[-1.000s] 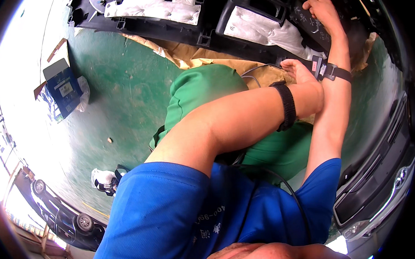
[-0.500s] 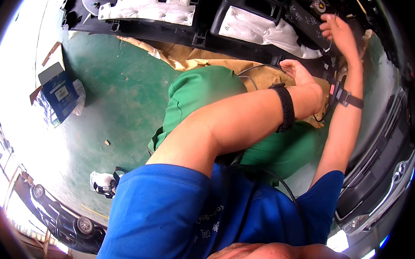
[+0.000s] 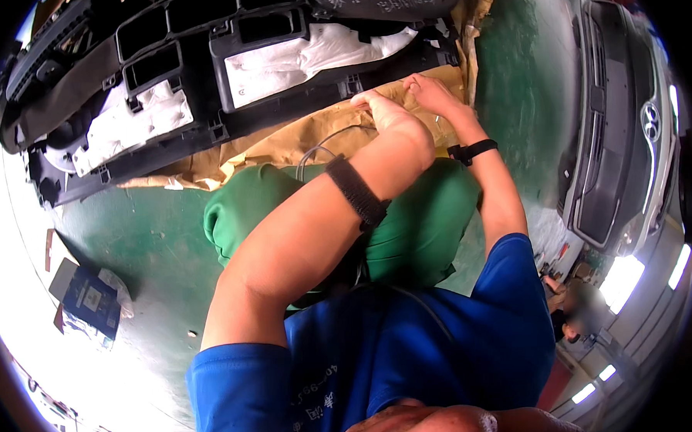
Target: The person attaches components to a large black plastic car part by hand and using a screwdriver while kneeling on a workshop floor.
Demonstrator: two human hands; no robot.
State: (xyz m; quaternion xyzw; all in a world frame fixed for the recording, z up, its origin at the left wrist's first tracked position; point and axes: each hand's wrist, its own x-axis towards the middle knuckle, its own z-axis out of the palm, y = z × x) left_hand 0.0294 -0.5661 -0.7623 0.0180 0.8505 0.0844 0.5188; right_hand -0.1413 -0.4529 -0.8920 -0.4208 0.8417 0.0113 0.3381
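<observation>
A black car dashboard (image 3: 279, 103) lies across the far side, with white padding (image 3: 300, 60) on its underside. Brown wrapping paper (image 3: 258, 146) spreads beneath its near edge. My left hand (image 3: 384, 110) is over this paper by the dashboard's lower edge, fingers bent together. A thin grey cable (image 3: 312, 152) loops up toward it; whether the hand grips the cable is hidden. Close on its right, my right hand (image 3: 433, 96) has curled fingers, and anything inside them is too small to make out. Black straps circle both forearms.
My green-clad knees (image 3: 419, 220) are bent just below the hands. On the green floor, a dark blue carton (image 3: 87, 301) with clear plastic stands at the left. A grey car front (image 3: 616, 127) stands at the right. Another person (image 3: 578, 314) is in the lower right background.
The view has turned, bringing more of the dashboard in at the left. My right hand has come away from the dashboard's right part to beside my left hand, its fingers now curled.
</observation>
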